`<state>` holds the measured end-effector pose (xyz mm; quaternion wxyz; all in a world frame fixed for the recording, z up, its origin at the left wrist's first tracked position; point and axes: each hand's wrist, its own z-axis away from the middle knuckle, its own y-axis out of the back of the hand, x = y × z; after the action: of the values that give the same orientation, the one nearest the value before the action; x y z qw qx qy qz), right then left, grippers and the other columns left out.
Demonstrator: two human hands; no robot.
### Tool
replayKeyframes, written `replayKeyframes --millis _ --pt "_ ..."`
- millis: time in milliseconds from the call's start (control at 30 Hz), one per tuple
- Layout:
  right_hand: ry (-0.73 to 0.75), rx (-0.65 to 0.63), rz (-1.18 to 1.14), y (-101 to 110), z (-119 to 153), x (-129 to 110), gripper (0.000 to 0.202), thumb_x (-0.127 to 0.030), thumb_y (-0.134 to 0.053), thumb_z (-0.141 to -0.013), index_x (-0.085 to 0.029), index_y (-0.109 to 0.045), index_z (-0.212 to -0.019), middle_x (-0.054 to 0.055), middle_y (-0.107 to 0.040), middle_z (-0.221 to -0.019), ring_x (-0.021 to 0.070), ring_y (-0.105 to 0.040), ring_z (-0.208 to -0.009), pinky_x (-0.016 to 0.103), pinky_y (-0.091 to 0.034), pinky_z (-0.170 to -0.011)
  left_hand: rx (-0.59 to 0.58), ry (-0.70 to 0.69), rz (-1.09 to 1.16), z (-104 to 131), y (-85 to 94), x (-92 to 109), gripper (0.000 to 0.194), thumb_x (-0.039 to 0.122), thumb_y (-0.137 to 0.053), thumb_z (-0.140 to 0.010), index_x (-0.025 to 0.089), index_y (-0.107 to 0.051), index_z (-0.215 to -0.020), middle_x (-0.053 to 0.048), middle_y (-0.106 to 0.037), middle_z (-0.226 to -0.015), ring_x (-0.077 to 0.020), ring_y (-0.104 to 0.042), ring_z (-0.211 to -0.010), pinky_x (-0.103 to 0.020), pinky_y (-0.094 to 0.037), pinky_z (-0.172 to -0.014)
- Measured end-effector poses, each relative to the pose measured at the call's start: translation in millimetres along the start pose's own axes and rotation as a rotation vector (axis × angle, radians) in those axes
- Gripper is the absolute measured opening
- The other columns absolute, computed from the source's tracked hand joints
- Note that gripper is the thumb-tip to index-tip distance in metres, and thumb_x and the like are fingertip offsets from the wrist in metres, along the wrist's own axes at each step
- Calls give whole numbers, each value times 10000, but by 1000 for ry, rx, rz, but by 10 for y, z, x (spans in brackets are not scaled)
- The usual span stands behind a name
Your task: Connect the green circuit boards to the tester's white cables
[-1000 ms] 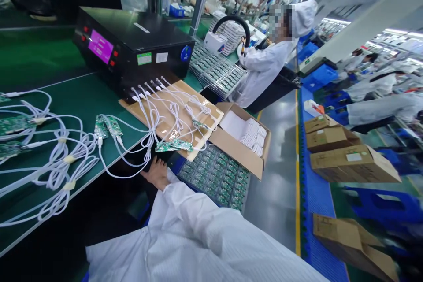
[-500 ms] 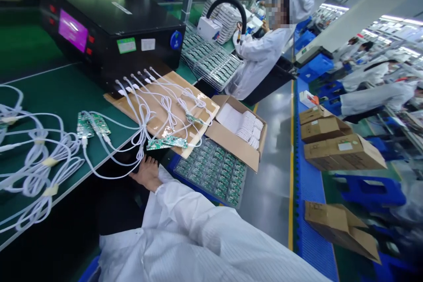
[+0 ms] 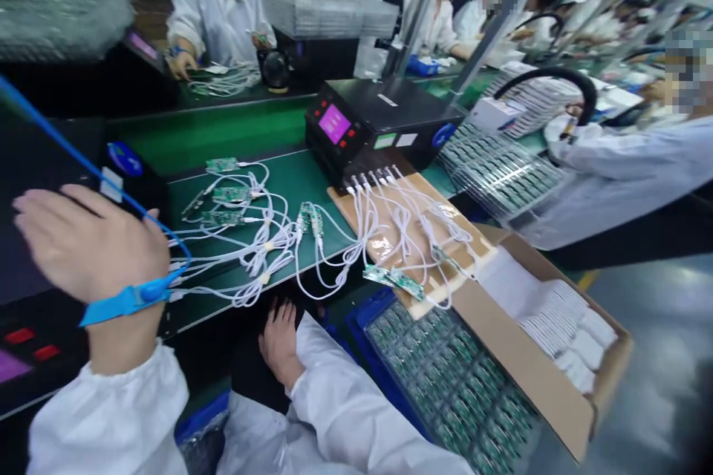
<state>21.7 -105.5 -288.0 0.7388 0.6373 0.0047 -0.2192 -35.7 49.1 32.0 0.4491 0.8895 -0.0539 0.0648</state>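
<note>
My left hand [image 3: 92, 245] is raised at the left, fingers stretched out, holding nothing. Round its wrist sits a blue wrist strap [image 3: 131, 300] with a blue cord. Beside it on the green bench [image 3: 183, 163] lie white cables [image 3: 267, 245] plugged into green circuit boards [image 3: 231, 194]. My right hand [image 3: 280, 341] rests flat on my dark-trousered thigh below the bench edge, empty. Beyond it, more circuit boards [image 3: 393, 280] lie at the edge of a cardboard sheet [image 3: 390, 245], wired to a black tester [image 3: 384, 119] with a pink screen.
A tray of circuit boards [image 3: 457, 386] stands low to the right, next to an open carton [image 3: 607, 386] of white parts. Another black device [image 3: 44, 252] stands at the left. Co-workers in white coats [image 3: 223, 22] are across the bench and at the right.
The view has swung left. My left hand has come into view, raised. My right hand still rests low by the bench edge.
</note>
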Motion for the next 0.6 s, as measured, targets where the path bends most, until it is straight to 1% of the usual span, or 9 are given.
replayKeyframes --millis 67,100,200,300,367,467,533,600 --pt "-31 -42 11 21 -80 45 959 -382 -713 -933 69 -243 -1637 397 -317 -1629 469 -358 -1541 604 -273 -1250 19 -34 -75 15 -6 28 825 178 -709 -846 -141 -362 -1523 -421 -348 -1587 -478 -317 -1545 -566 -267 -1267" --pt "-56 -67 10 66 -149 92 958 -396 -711 -932 66 -254 -1635 392 -334 -1624 465 -367 -1537 599 -281 -1245 13 -46 -101 22 3 48 799 178 -703 -859 -158 -375 -1506 -429 -370 -1567 -481 -336 -1534 -550 -277 -1265" --pt "-117 -140 1 262 -392 247 944 -474 -684 -940 50 -304 -1627 374 -386 -1607 455 -394 -1525 593 -301 -1231 -10 -51 -131 25 47 86 742 190 -666 -907 -177 -384 -1487 -443 -392 -1541 -489 -354 -1523 -539 -295 -1262" --pt "-140 -164 -14 394 -540 343 911 -548 -606 -974 26 -333 -1627 358 -413 -1600 449 -431 -1505 583 -317 -1223 -16 -48 -87 16 79 72 726 217 -613 -939 -151 -369 -1515 -422 -363 -1580 -480 -311 -1553 -554 -284 -1273" --pt "-135 -163 -9 401 -558 360 911 -560 -595 -977 15 -330 -1633 349 -413 -1605 448 -440 -1500 574 -319 -1226 -21 -51 -40 14 86 53 727 245 -575 -957 -121 -349 -1543 -396 -332 -1617 -472 -272 -1573 -574 -276 -1279" --pt "-114 -202 23 337 -522 338 918 -517 -641 -961 17 -320 -1635 349 -396 -1614 455 -422 -1509 582 -316 -1227 -22 -57 8 21 96 41 731 266 -538 -970 -92 -319 -1569 -372 -299 -1649 -473 -238 -1587 -609 -273 -1277" --pt "-110 -200 28 292 -494 308 910 -485 -650 -963 29 -310 -1632 348 -402 -1611 468 -423 -1502 593 -322 -1218 -25 -64 30 29 111 45 735 274 -521 -973 -104 -312 -1567 -381 -286 -1649 -483 -227 -1587 -623 -271 -1275" --pt "-106 -167 11 262 -475 273 887 -474 -641 -971 32 -322 -1626 341 -417 -1607 476 -427 -1493 604 -329 -1207 -30 -76 50 35 130 52 739 283 -510 -976 -131 -313 -1556 -401 -278 -1641 -498 -220 -1584 -630 -268 -1275"
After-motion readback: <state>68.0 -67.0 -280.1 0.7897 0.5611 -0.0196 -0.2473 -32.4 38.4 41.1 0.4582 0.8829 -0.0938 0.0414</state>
